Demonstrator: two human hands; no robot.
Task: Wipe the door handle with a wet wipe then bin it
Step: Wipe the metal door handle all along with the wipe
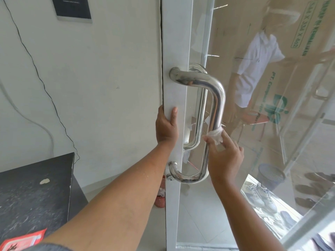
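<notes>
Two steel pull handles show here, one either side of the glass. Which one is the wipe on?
The near-side handle, the thicker bar in front of the glass. The right hand presses the wet wipe against it; the far-side handle goes untouched.

Surroundings by the glass door

Dark speckled bench (32,194) at 8 o'clock, red packet (23,240) at its near edge; black cable (39,75) down white wall; shoes (261,198) at 4 o'clock.

We are seeing a dark speckled table (32,192) sitting at the lower left, with a red packet (23,240) lying on its near corner. The pale tiled floor (195,220) is carrying a red mesh basket (161,194) just behind the door's edge.
</notes>
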